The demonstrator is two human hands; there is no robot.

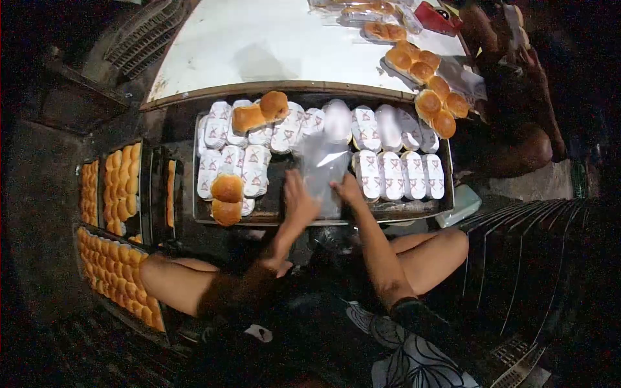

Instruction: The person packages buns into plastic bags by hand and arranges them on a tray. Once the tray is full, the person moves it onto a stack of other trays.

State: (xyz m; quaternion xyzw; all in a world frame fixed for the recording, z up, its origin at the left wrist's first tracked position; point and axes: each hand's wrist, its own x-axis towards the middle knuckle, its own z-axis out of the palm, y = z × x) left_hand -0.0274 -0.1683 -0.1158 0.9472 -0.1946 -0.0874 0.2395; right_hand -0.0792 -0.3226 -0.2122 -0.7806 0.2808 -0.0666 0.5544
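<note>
A clear plastic bag (325,167) lies between my hands over the middle of a dark metal tray (275,213), blurred by motion. My left hand (301,199) is at the bag's left edge, its fingers stretched out. On the other side, my right hand (349,189) is closed with thumb and fingers at the bag's right edge. White oval paper pieces with red print (391,174) stand in rows around the bag. A bun pair (228,199) rests on them at the left, and another bun pair (260,112) lies at the back.
Beyond the tray is a white tabletop (213,45) with bun clusters (414,61), bagged buns (369,11) and a red box (438,18). Trays of buns (119,275) stand low at my left. Another person's arm and knee (517,149) are at the right, near dark racks (517,258).
</note>
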